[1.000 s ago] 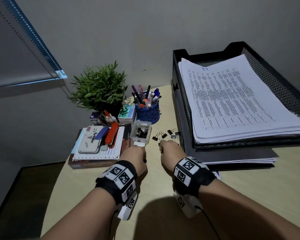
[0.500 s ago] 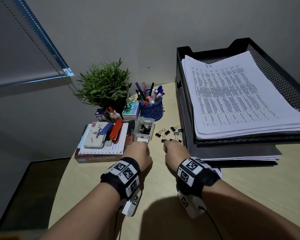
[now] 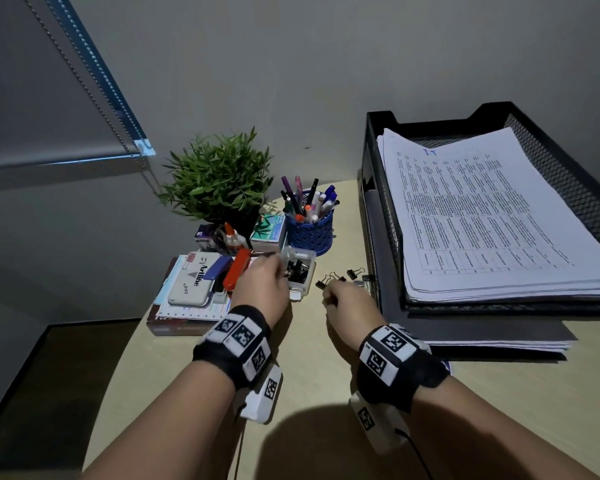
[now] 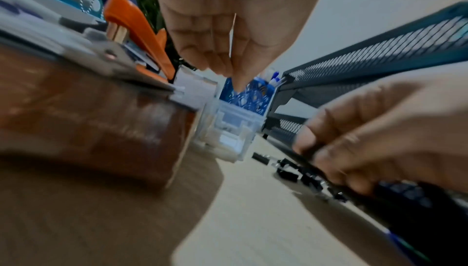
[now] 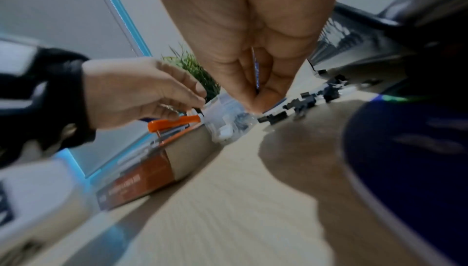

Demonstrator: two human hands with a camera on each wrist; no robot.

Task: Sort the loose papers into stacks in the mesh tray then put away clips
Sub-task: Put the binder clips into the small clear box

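A small clear plastic box [image 3: 300,271] with black binder clips in it stands on the table beside a brown book. My left hand [image 3: 278,271] hovers at the box's left rim, fingertips bunched, pinching what looks like a small binder clip with its wire showing under the fingers. Loose black binder clips [image 3: 355,273] lie between the box and the black mesh tray [image 3: 385,216]. My right hand [image 3: 329,292] is low over them and pinches one clip. A thick stack of printed papers [image 3: 482,209] lies in the tray.
A potted plant [image 3: 219,178] and a blue pen cup [image 3: 310,226] stand behind the box. An orange stapler [image 3: 238,271] and a white ink pad [image 3: 191,284] lie on the brown book [image 3: 174,327]. Dark folders [image 3: 482,334] stick out under the tray. The table's curved edge runs at the left.
My left hand has moved forward from the table in front of the box to the box's rim. My right hand has stayed at the loose clips.
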